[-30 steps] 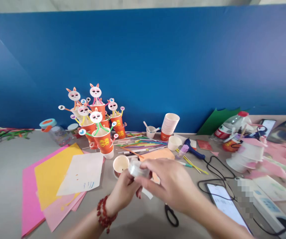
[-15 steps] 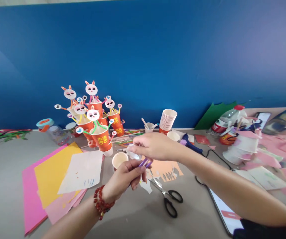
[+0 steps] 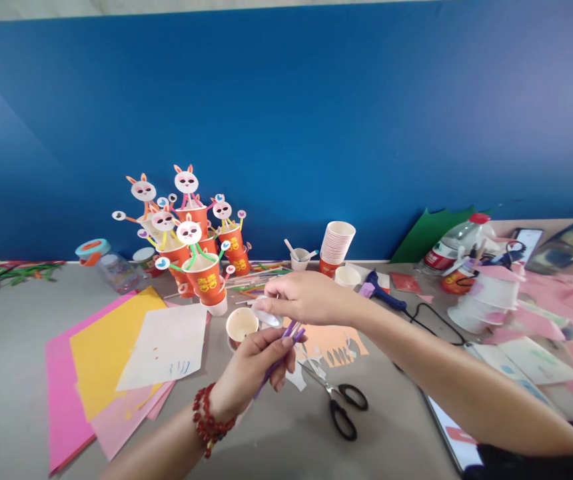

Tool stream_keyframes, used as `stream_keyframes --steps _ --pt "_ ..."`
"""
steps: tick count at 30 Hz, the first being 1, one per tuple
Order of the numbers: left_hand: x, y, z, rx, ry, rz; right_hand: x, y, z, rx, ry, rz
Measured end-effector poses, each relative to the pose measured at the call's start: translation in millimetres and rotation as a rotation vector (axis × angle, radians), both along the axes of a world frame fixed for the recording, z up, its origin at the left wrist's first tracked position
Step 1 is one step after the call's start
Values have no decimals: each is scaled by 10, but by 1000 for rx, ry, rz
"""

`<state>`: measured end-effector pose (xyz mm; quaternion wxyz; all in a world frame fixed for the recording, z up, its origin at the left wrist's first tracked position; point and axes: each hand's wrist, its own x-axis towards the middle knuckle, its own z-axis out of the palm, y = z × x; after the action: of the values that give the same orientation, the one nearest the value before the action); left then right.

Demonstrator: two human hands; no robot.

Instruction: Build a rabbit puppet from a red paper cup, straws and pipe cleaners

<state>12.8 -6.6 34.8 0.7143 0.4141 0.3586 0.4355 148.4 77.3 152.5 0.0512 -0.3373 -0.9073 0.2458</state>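
While the left hand clasps purple sticks near a paper cup, the right hand pinches a translucent object beyond; this apparent positioning step next calls for steadiness

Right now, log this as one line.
left hand: holding thin purple sticks; right hand: holding rounded translucent object; nearby: black-handled metal scissors

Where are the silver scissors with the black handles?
In the head view, the silver, black-handled scissors lie on the grey tabletop, right of the left hand and just below the cut pale-orange paper.
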Motion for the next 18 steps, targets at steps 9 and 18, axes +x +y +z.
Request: stream_keyframes --steps 9,18 --pt "34 -31 -33 -30 -60 71 -20 17 -28 33 3 46" --pt "73 -66 -146 53 -35 136 -2 16 -27 11 34 55"
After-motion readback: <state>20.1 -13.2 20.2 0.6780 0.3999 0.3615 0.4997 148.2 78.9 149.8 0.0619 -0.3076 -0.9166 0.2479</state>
